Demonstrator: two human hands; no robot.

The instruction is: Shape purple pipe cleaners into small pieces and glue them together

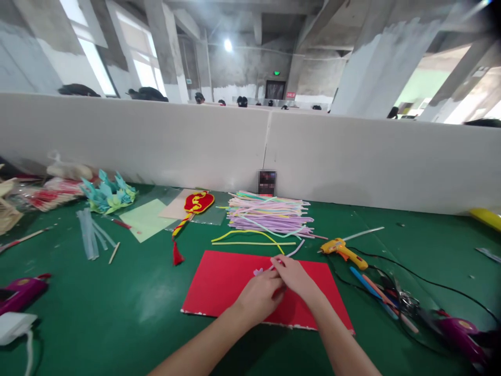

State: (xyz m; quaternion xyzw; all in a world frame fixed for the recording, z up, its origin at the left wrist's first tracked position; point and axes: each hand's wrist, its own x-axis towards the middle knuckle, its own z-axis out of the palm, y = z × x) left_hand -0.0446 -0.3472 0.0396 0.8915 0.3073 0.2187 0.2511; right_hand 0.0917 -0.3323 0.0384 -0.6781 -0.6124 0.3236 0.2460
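Note:
Over the red board (219, 277), my two hands meet around a lilac pipe cleaner (296, 248). Its curled end (258, 271) pokes out to the left of my fingers, and the straight tail sticks out beyond them to the upper right. My left hand (260, 297) is closed, fingers bent around the pipe cleaner. Thumb and fingers of my right hand (294, 277) pinch it just above the left hand. The stretch between my fingers is hidden. Beyond the board lie a bent yellow pipe cleaner (245, 233) and a straight pale yellow pipe cleaner (254, 243).
Behind them is a pile of pastel pipe cleaners (270, 214). A yellow glue gun (344, 251) with a cord, pens (368, 284) and scissors (407, 300) lie right. To the left are a red-and-yellow fan ornament (199, 202), glue sticks (88, 235) and a teal flower piece (107, 193).

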